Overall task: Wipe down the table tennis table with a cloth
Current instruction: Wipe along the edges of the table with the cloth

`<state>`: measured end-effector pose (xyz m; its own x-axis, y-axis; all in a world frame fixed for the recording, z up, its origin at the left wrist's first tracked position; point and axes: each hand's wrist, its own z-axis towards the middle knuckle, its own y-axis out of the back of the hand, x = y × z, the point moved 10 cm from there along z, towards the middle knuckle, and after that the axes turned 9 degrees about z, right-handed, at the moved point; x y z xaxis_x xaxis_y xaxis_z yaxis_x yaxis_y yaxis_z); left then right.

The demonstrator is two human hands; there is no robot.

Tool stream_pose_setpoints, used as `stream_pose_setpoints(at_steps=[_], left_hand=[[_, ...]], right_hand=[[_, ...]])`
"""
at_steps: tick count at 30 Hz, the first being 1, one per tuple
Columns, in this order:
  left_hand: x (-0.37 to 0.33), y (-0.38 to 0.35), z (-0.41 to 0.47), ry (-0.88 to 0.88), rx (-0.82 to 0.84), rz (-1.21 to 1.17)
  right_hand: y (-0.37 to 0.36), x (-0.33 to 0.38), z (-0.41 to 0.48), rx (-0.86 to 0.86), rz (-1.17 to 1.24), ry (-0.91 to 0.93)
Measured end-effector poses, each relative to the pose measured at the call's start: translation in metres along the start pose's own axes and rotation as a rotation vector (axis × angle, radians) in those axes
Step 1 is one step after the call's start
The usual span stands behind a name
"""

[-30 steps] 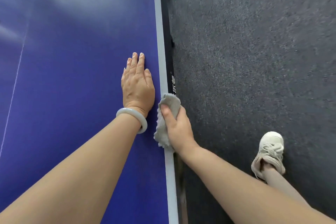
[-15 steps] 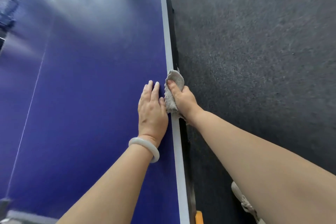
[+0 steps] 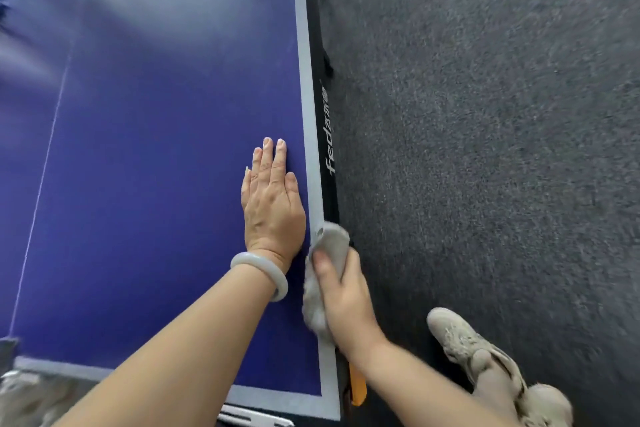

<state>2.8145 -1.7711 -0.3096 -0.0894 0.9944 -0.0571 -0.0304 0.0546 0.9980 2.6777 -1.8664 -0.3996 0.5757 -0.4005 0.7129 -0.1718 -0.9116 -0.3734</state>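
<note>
Wiping stance at the right edge of the blue bench (image 3: 156, 184), near its close corner.
Right hand (image 3: 343, 302): fingers curled round a crumpled grey cloth (image 3: 332, 243), thumb on top; the cloth is wrapped over the white border line (image 3: 310, 149) and the black side rail (image 3: 329, 135), which carries pale lettering. Left hand (image 3: 273, 204): palm down on the blue surface just beside the cloth, fingers straight and together, holding nothing; pale bangle (image 3: 263, 269) on its wrist. Dark grey carpet floor (image 3: 485, 149) to the right, with a beige shoe (image 3: 460, 340) on it. Orange part (image 3: 358, 388) below the rail at the corner, kind unclear.
</note>
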Motion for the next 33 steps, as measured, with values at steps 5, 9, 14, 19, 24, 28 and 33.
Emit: stream_pose_setpoints(at_steps=[5,9,14,19,24,28,33], left_hand=[[0.000,0.002,-0.001,0.014,0.001,-0.010],[0.001,0.003,0.001,0.007,-0.007,-0.011],[0.002,0.001,0.001,0.015,-0.015,-0.018],[0.002,0.002,0.001,0.023,-0.020,-0.005],[0.002,0.000,0.001,0.020,-0.020,-0.004],[0.005,0.002,0.003,0.018,-0.028,0.002],[0.003,0.003,0.004,0.015,-0.032,0.000]], right_hand=[[0.001,-0.007,-0.027,0.027,-0.175,0.080],[-0.009,0.030,0.027,0.009,-0.106,0.117],[-0.004,0.008,-0.013,0.048,-0.139,0.177],[0.007,-0.031,-0.083,0.173,-0.363,0.320],[-0.003,-0.024,-0.070,0.162,-0.356,0.273],[-0.009,0.001,-0.021,0.104,-0.262,0.235],[-0.014,0.039,0.033,0.054,-0.136,0.206]])
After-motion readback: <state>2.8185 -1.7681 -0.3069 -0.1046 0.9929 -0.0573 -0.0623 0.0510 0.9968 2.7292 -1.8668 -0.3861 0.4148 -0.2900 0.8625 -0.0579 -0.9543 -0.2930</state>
